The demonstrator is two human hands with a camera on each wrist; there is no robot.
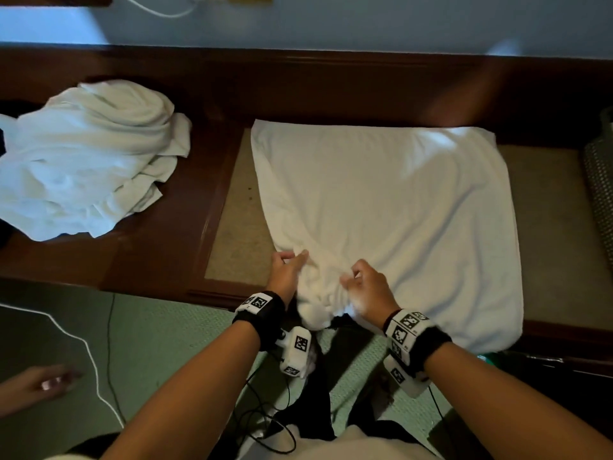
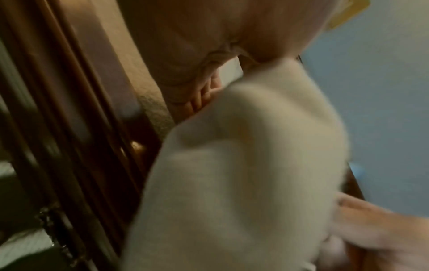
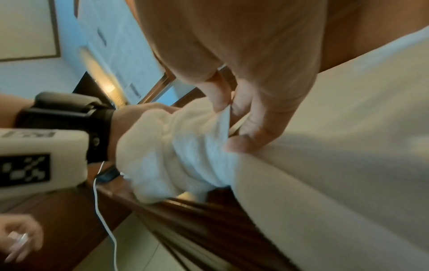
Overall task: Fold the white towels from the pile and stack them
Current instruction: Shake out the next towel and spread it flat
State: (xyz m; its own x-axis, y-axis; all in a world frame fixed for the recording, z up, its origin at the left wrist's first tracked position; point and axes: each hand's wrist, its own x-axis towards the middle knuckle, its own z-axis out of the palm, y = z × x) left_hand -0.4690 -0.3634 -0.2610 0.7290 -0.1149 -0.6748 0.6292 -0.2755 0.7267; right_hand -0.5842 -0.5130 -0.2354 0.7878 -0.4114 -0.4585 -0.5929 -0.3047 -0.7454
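Left hand point(image 1: 288, 270) and right hand point(image 1: 366, 290) each pinch the bunched near corner of the towel point(image 1: 391, 207) spread on the bench point(image 1: 172, 247).

1. A towel point(image 1: 391, 207) lies spread on the inset panel point(image 1: 232, 240) of a wooden bench point(image 1: 159, 254), toward the right.
2. Its near left corner is bunched and hangs over the bench's front edge.
3. The left hand point(image 1: 287, 270) is at that bunched corner's left side; the right hand point(image 1: 368, 290) is just right of it, pinching the cloth.
4. The towel pile point(image 1: 86, 157) sits on the bench well to the left, apart from the spread towel.
5. A wall point(image 1: 331, 21) stands behind the bench.
6. A cable point(image 1: 93, 366) lies on the floor point(image 1: 159, 333) before the bench, at left.
7. Another person's hand point(image 1: 49, 383) is at the far left, near the cable.
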